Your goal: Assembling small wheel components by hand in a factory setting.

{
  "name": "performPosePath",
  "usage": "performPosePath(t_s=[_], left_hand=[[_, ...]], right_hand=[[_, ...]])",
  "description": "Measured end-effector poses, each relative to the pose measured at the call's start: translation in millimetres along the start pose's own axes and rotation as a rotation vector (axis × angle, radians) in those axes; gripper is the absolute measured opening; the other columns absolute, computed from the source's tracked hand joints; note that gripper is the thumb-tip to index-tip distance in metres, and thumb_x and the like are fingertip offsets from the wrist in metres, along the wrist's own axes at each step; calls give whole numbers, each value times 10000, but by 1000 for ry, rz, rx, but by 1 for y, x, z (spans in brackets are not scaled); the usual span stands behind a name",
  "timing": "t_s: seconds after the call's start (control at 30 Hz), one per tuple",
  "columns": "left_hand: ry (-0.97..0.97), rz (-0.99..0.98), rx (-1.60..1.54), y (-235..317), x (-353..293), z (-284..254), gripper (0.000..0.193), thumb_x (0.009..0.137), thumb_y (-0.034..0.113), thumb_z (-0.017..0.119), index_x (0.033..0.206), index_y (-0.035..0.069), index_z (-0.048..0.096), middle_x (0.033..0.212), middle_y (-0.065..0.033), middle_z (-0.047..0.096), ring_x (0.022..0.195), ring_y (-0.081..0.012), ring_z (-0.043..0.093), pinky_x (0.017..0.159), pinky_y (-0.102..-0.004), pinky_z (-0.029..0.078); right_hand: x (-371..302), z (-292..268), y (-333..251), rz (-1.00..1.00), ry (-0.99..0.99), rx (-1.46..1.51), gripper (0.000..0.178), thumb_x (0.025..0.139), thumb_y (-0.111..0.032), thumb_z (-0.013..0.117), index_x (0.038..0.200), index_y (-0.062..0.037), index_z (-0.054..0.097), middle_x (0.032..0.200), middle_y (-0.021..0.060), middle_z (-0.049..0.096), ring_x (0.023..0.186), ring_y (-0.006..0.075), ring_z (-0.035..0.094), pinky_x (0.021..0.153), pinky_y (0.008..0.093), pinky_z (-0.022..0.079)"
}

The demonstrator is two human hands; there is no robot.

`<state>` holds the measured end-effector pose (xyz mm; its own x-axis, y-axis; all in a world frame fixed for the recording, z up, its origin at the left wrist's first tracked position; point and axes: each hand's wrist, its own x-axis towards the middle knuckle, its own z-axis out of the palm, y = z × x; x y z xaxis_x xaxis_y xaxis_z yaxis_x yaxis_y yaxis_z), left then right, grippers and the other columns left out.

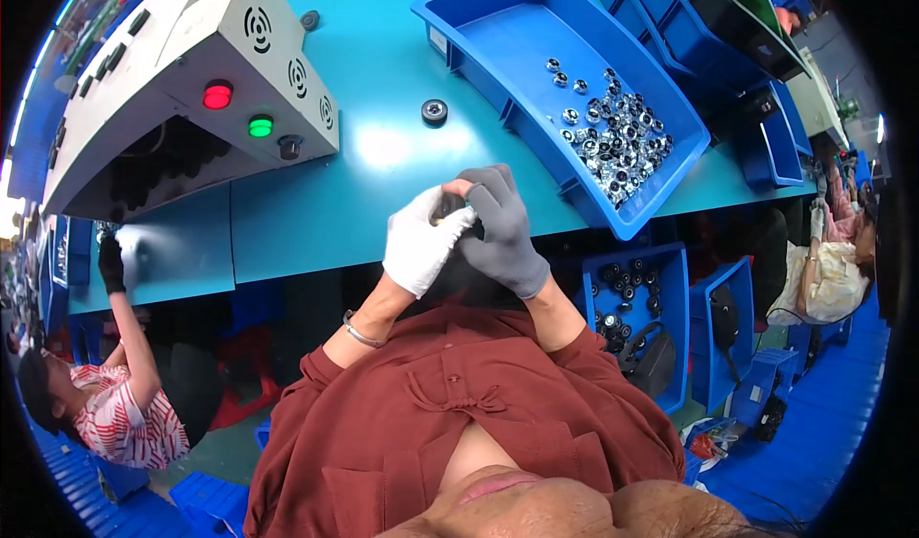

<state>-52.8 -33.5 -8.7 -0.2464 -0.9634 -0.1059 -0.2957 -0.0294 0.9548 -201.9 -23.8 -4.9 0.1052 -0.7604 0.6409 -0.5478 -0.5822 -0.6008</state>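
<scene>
1. My left hand [421, 243], white fabric glove, is pinching a small dark roundish part [449, 206], mostly hidden, at the table's near edge.
2. My right hand [504, 232], grey fabric glove, curls close over it; can't tell if it's actually gripping.
3. Part's probably light, stiff, maybe slick, so I'd grab the rim.
4. Farther out: black wheel with silvery hub [435, 112] on the teal table [369, 212], blue plastic tray [522, 35] of shiny silver-and-black pieces [622, 143].
</scene>
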Motion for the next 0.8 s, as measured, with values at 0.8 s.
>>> performPosePath(t_s=[0.8], left_hand=[[-285, -300, -1088, -16, 4, 2, 478, 1067, 461, 469, 1209, 25, 603, 1018, -85, 686, 883, -178, 636, 830, -310, 513]], right_hand=[[0, -4, -1, 100, 0, 12, 402, 650, -116, 767, 1027, -12, 676, 1019, 106, 634, 913, 289, 584, 766, 374, 493]])
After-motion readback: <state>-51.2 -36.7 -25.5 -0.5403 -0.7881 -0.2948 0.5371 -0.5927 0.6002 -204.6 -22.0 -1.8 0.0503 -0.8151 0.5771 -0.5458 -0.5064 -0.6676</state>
